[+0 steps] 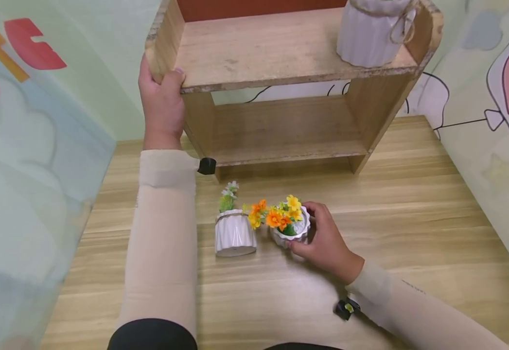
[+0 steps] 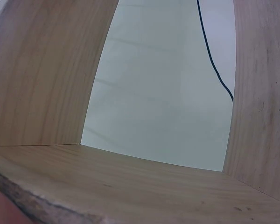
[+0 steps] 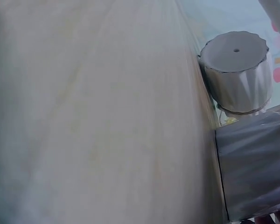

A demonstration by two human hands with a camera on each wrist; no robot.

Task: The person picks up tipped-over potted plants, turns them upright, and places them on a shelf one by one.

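Observation:
My left hand (image 1: 163,109) grips the left side of a wooden shelf unit (image 1: 254,53), its thumb over the front edge of the upper board. In the left wrist view, the bare boards of the shelf (image 2: 144,186) fill most of the picture. My right hand (image 1: 327,245) holds a small white fluted flowerpot (image 1: 299,237) by its sides. Orange and yellow artificial flowers (image 1: 276,218) lean left out of it. Just left of it, a second white flowerpot (image 1: 235,236) lies tipped on the table, its base facing me and white flowers (image 1: 229,192) pointing away.
A larger white flowerpot (image 1: 368,36) with a twine bow stands at the right end of the upper board. The shelf stands at the back of the wood-grain table (image 1: 412,209). Walls with cartoon prints rise on the left (image 1: 40,160) and right.

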